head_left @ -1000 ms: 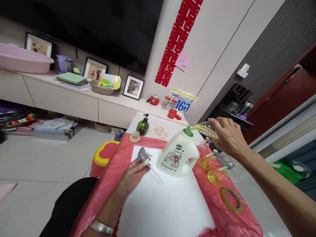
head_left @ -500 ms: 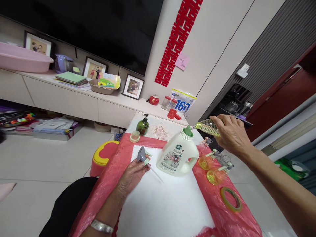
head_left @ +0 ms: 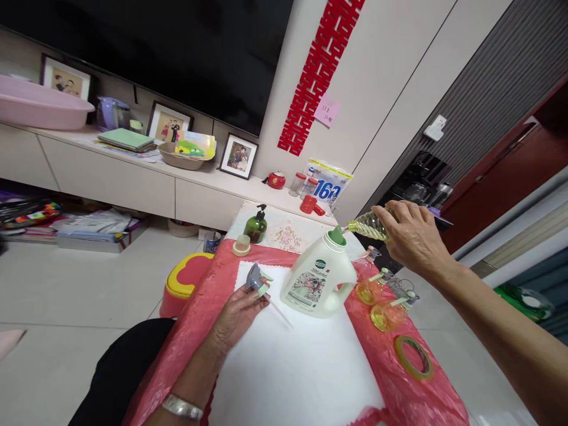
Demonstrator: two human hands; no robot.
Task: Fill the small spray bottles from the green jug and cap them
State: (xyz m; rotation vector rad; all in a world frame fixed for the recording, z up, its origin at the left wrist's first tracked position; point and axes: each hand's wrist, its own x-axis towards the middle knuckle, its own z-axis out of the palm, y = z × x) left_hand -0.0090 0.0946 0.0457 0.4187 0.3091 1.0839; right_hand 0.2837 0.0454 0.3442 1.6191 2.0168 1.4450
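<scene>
I'm mid-pour, I judge: right hand (head_left: 412,239) fingers clamped on the small bottle (head_left: 367,225), tipped into the funnel (head_left: 338,236) of the jug (head_left: 317,281) (left hand (head_left: 237,316) pinching the spray head (head_left: 256,278)), two yellow bottles (head_left: 368,291) unemptied.

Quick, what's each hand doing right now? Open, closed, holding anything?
Left hand: closed on a grey spray trigger head.
Right hand: closed round a small clear bottle, tipped toward the green funnel in the white jug.
</scene>
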